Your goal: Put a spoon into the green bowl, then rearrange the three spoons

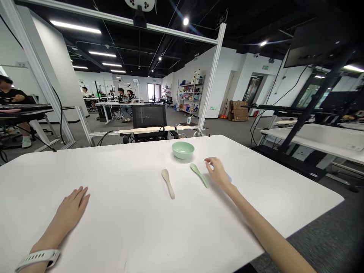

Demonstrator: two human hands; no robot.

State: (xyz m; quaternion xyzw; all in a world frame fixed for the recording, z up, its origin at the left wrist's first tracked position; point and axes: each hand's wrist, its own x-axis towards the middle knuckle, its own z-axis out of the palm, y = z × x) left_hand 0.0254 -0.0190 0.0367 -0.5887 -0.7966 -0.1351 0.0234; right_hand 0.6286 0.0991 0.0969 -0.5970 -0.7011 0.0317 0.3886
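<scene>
My left hand lies flat on the white table, open, with a pale band on its wrist and nothing near it. My right hand hovers at the table's right side, fingers loosely curled, just to the right of a pale green spoon. A small blue object is mostly hidden behind that hand. To the left of the green spoon lies a cream spoon. Behind both spoons stands a pale green bowl.
A black office chair and a white metal frame stand beyond the table's far edge. Shelving, desks and seated people fill the room behind. Another desk with black equipment stands to the right.
</scene>
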